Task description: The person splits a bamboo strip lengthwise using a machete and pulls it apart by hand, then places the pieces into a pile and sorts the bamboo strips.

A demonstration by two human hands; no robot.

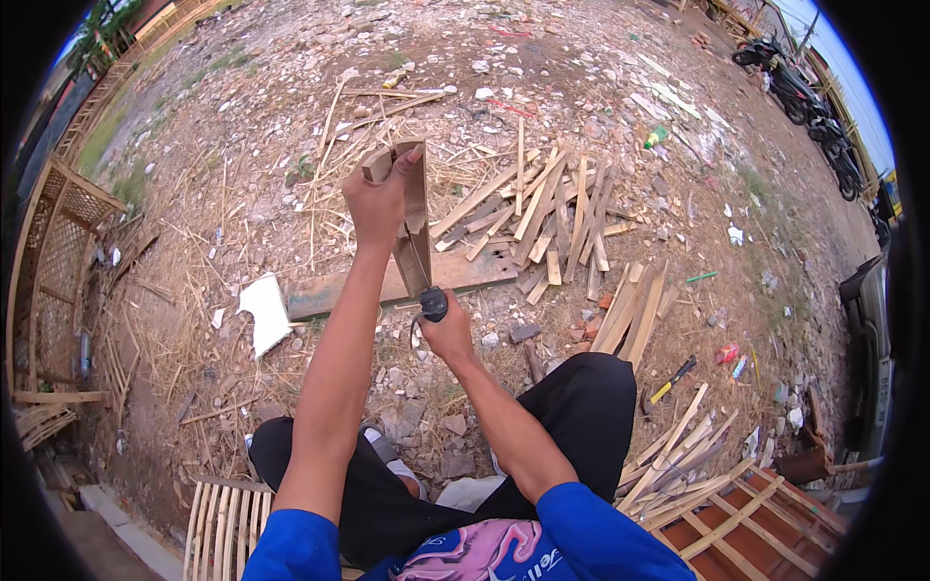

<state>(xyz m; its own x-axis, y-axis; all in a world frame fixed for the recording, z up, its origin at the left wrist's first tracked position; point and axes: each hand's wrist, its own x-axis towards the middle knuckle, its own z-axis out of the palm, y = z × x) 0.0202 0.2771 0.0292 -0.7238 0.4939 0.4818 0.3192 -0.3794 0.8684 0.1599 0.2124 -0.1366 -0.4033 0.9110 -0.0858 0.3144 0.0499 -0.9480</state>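
My left hand [378, 198] is closed round the upper end of a split bamboo piece [415, 208], which stands tilted in front of me. Lower down, my right hand [451, 334] grips a black-handled blade [433, 304]. Its thin blade lies against the bamboo's lower part; how deep it sits I cannot tell. Behind the bamboo's lower end, a thick wooden plank [465, 271] lies on the ground. A loose heap of bamboo strips [557, 208] is spread just right of the bamboo piece.
A yellow-and-black hammer [672, 381] lies right of my knee, near more strips [678, 455]. Slatted bamboo frames [746, 523] stand low right, with another [228, 528] low left. A white broken board [263, 312] lies left. Motorcycles [804, 102] stand far right; rubble covers the ground.
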